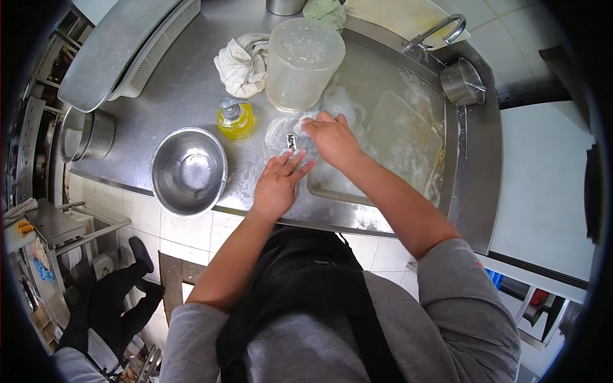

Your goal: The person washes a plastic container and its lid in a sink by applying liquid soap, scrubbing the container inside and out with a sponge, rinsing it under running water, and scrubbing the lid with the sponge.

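A round clear lid with a dark-lettered label lies flat on the steel counter beside the sink. My left hand rests at the lid's near edge, fingers spread. At the lid's far right edge my right hand is closed on a small white sudsy pad. Just beyond stands a cloudy plastic container, upside down with drops on its base. A bottle of yellow liquid soap is left of the lid, and a steel bowl sits nearer the front edge.
The sink holds cloudy, foamy water under a faucet. A steel pot stands on its right rim. A crumpled white cloth, a tray and pots are at left. Another person's legs show at lower left.
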`<state>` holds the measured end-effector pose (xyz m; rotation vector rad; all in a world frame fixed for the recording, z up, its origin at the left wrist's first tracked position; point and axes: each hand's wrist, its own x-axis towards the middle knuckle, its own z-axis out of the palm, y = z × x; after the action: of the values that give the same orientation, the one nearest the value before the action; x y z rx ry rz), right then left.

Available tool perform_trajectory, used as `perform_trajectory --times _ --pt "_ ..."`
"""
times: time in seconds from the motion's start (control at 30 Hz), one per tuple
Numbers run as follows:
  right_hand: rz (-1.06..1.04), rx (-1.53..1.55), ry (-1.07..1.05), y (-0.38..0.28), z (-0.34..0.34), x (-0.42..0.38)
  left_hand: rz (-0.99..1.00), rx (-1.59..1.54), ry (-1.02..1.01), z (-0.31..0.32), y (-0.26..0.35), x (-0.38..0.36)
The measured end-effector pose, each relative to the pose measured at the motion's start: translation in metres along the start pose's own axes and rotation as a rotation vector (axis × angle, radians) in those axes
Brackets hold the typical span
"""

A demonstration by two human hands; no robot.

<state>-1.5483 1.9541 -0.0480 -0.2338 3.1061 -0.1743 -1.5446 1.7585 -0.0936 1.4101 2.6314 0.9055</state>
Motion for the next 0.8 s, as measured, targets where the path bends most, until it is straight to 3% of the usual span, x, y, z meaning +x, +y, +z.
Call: perform_trajectory --times 0.1,0.2,0.3,0.37,0.47,0.53,0.6,0.63,0.73,0.8 --pt "0.123 0.098 0.189 -0.005 0.025 -0.028 -0.034 0.037 0.022 0.0 0.002 0.002" --pt "0.188 0.234 0.136 -0.015 0.02 -0.042 -0.071 0.116 0.043 -0.003 0.0 0.007" --pt "0.106 0.152 0.249 -0.011 0.02 -0.02 -0.103 0.106 0.01 -0.016 -0.005 0.018" --pt "0.107 0.19 0.232 -0.005 0.024 -0.004 -0.102 0.022 -0.183 -0.031 -0.017 0.028" --pt "0.117 0.245 0.209 -0.009 0.027 -0.004 -0.162 0.048 -0.132 -0.032 -0.039 0.046" --pt "0.122 0.255 0.205 -0.018 0.026 -0.016 -0.091 0.102 -0.189 -0.032 -0.044 0.053" --pt "0.142 0.299 0.107 -0.043 0.028 -0.041 -0.145 0.163 -0.298 -0.033 -0.043 0.057" --pt "0.101 0.252 0.193 -0.051 0.025 -0.048 -0.144 0.158 -0.298 -0.034 -0.044 0.059" --pt "0.1 0.094 0.115 -0.036 0.022 -0.023 -0.129 0.203 -0.387 -0.037 -0.044 0.058" --pt "0.147 0.078 0.145 -0.024 0.014 0.005 -0.082 0.168 -0.313 -0.033 -0.046 0.054"
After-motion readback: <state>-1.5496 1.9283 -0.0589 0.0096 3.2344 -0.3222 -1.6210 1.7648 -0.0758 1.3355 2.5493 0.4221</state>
